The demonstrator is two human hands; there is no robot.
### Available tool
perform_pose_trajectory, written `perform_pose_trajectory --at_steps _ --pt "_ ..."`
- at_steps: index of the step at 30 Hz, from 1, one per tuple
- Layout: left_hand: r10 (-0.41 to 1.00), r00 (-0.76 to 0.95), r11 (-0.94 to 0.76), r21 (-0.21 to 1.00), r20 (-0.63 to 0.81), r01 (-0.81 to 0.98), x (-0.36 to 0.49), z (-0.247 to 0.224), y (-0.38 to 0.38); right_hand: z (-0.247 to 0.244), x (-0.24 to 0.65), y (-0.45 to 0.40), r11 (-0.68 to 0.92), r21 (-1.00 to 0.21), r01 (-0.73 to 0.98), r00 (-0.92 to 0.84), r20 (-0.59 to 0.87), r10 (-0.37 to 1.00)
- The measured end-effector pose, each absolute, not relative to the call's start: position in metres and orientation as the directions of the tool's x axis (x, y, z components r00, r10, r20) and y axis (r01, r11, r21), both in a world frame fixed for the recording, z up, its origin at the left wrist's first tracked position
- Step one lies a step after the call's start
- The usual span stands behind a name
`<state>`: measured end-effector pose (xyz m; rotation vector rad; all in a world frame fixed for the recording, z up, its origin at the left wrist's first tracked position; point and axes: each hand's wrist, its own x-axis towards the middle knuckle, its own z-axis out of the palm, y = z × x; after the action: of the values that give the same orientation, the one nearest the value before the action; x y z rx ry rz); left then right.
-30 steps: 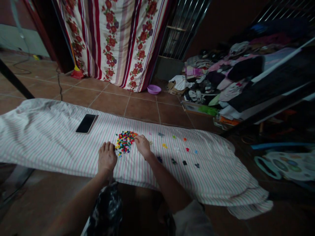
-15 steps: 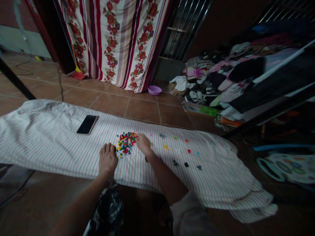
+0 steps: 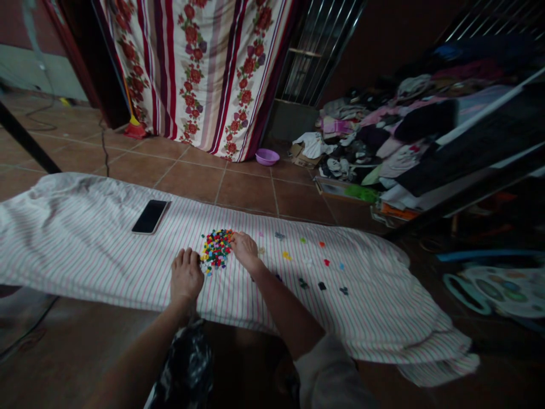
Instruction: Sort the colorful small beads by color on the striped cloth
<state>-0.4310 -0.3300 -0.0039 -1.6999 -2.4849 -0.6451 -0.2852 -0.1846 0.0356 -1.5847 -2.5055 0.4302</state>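
A heap of small multicoloured pieces (image 3: 216, 250) lies on a striped cloth (image 3: 102, 250). My left hand (image 3: 186, 275) rests on the cloth at the heap's left edge, palm down, its fingers close together. At the heap's upper right edge is my right hand (image 3: 246, 249), fingers bent together over the pieces; what they hold, if anything, is too small to make out. Right of it lie small groups sorted by colour, among them yellow pieces (image 3: 286, 255), red pieces (image 3: 326, 262), black pieces (image 3: 322, 286) and grey pieces (image 3: 280, 235).
A phone (image 3: 150, 216) lies on the cloth left of the heap. Beyond the cloth are a tiled floor, a purple basin (image 3: 267, 157), a red broom (image 3: 135, 129) and a hanging floral curtain (image 3: 213, 74). Piled clothes (image 3: 383, 130) fill the back right.
My right hand has shifted slightly left along the heap's edge. My left hand has barely moved.
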Motion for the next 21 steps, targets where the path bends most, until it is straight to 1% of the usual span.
perform_pose_trajectory --at_steps 4,6,9,12,15,18,21 --pt "0.875 -0.388 0.307 0.288 0.291 0.907 -0.431 -0.004 -0.33 0.03 -0.284 -0.185 0.406 -0.373 0.835 -0.43 0.021 0.903" --pt "0.875 -0.382 0.305 0.275 0.296 0.912 -0.431 -0.003 -0.33 0.027 -0.283 -0.184 0.394 -0.436 0.809 -0.413 0.054 0.909" --pt "0.878 -0.37 0.298 0.259 0.302 0.919 -0.431 -0.002 -0.331 0.02 -0.281 -0.183 0.338 -0.574 0.746 -0.351 0.093 0.932" --pt "0.88 -0.37 0.303 0.248 0.298 0.92 -0.43 0.001 -0.331 0.011 -0.278 -0.182 0.262 -0.747 0.612 -0.289 0.097 0.952" --pt "0.879 -0.373 0.31 0.24 0.297 0.92 -0.429 0.002 -0.331 0.002 -0.275 -0.182 0.204 -0.889 0.41 -0.284 0.088 0.955" --pt "0.881 -0.365 0.301 0.237 0.303 0.924 -0.429 0.002 -0.331 -0.003 -0.273 -0.183 0.139 -0.958 0.25 -0.289 0.063 0.955" --pt "0.879 -0.367 0.305 0.235 0.304 0.923 -0.43 0.001 -0.331 -0.003 -0.273 -0.186 0.048 -0.987 0.152 -0.267 0.006 0.964"
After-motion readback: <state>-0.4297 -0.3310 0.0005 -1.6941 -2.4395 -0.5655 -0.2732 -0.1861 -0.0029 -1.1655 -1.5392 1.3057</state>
